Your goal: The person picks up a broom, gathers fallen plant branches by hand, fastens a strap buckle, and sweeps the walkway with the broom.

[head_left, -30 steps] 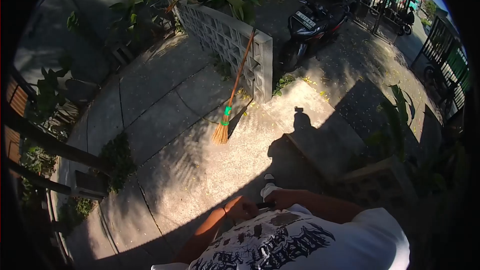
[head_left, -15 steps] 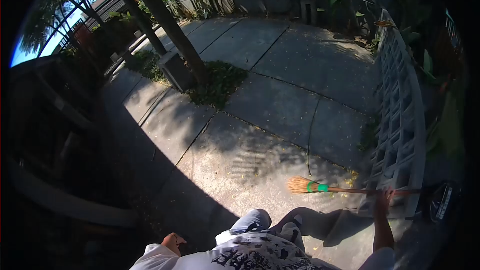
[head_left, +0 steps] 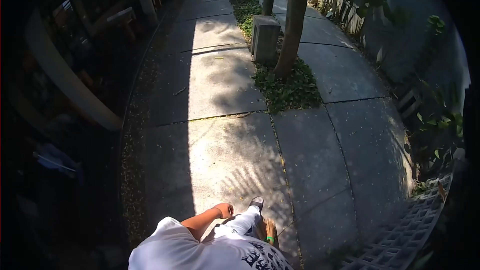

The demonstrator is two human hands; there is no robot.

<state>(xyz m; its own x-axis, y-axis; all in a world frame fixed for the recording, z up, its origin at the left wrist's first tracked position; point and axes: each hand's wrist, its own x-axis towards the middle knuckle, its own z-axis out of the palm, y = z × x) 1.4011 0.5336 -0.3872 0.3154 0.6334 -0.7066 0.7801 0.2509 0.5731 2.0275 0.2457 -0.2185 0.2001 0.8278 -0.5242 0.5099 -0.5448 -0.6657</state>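
In the head view my left hand (head_left: 225, 210) swings in front of my body with its fingers curled in, and nothing shows in it. A broom (head_left: 269, 231) with straw bristles and a green band hangs low beside my leg, its bristles just past my trouser leg. My shirt and the frame's lower edge hide its handle. My right hand is out of view. One sandalled foot (head_left: 257, 202) is forward on the sunlit concrete.
A concrete block (head_left: 265, 39) and tree trunks (head_left: 294, 25) rise from a leafy planting strip (head_left: 287, 87) ahead. A white lattice panel (head_left: 407, 232) stands at lower right. Plants line the right wall. A shaded building area with a pale curved post (head_left: 75, 82) lies left.
The view has turned to the right-hand gate's left, along the path. My left hand has come forward. The broom now hangs by my leg, and my right hand has left view.
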